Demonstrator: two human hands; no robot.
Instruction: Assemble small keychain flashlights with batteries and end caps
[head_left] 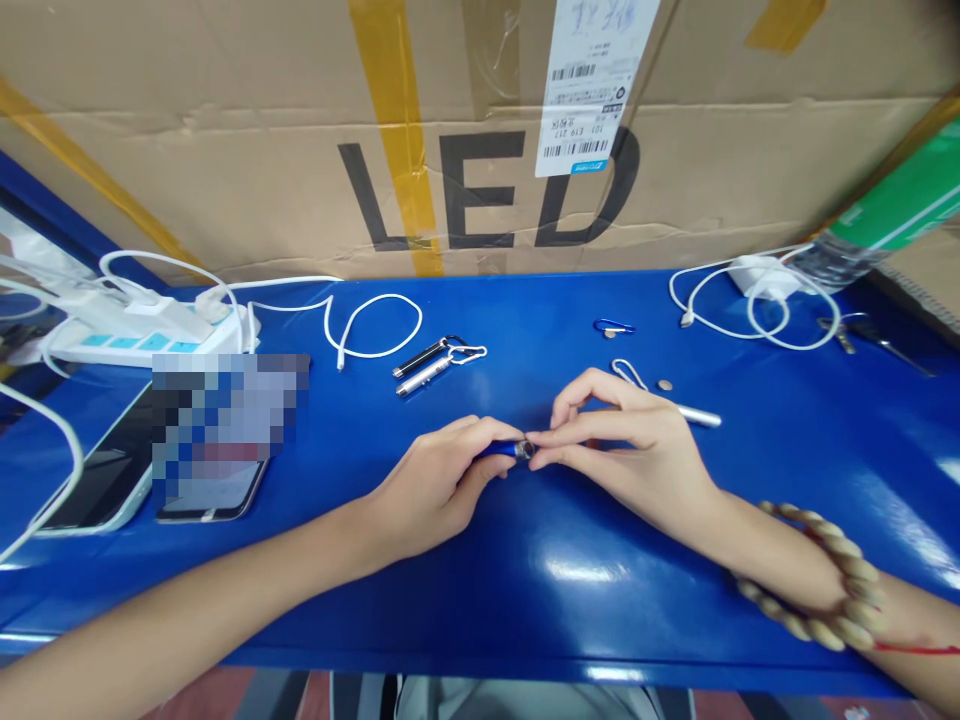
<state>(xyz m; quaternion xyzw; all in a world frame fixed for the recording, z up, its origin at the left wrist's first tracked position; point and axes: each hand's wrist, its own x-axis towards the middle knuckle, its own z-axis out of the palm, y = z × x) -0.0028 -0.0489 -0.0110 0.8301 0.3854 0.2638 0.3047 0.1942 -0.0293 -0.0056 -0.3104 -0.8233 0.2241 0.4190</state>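
Note:
My left hand is closed round a slim blue penlight, whose silver end faces right. At that end, my right hand pinches with thumb and fingertips against the rim; whether a small part sits between them I cannot make out. Partly behind my right hand lies a silver tube. Beyond it are a silver carabiner clip and a small button cell. A blue carabiner clip rests farther back. Left of these, a black penlight and a silver penlight lie side by side with clips.
Two phones, one black-screened and one partly blurred, lie at the left. Behind them is a white power strip with cables. A large cardboard box backs the blue table. Keys and a green-labelled bottle are at right.

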